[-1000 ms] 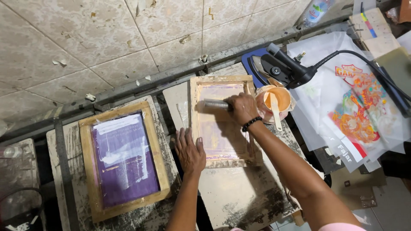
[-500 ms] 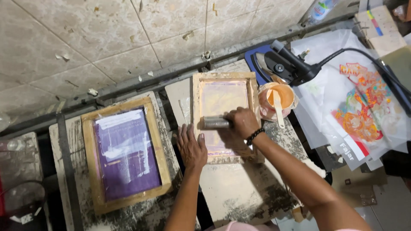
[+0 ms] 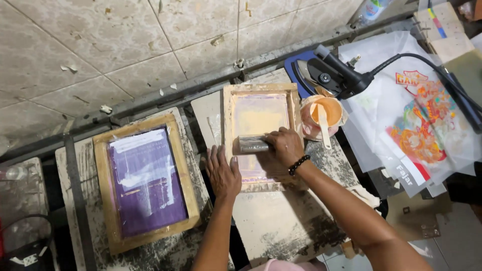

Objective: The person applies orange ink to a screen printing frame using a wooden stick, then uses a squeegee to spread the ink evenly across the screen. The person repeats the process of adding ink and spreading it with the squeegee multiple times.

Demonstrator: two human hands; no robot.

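**Two frames, one squeegee, one tub of orange ink**

Stained work boards run along below a wall of pale, chipped tiles, and everything here sits around the small wooden screen frame [image 3: 261,135] in the middle. Its mesh shows a pale pink and yellowish wash.

Just right of that frame, touching its edge or nearly so, stands one round tub [image 3: 324,116] holding orange ink, with a pale stirring stick [image 3: 324,128] leaning in it, handle toward the person. It is the only container I can make out clearly.

On the frame itself, the right hand [image 3: 285,145] is closed around a squeegee [image 3: 252,145], fingers wrapped over its right end, the blade lying across the mesh about midway down. A black bead bracelet [image 3: 298,164] circles that wrist. The left hand [image 3: 222,169] is spread open, palm down, holding nothing; it presses flat at the frame's left rail, fingers pointing up toward the wall.

Counting frames: two. The second, larger wooden frame [image 3: 145,183] lies well left of the small one, its mesh purple with whitish patches.

Right of the small frame, beyond the tub, a black heat gun [image 3: 334,75] with a dark cable rests over a blue pad [image 3: 296,68]. Further right lie translucent sheets [image 3: 427,120], one carrying a red and orange printed design.
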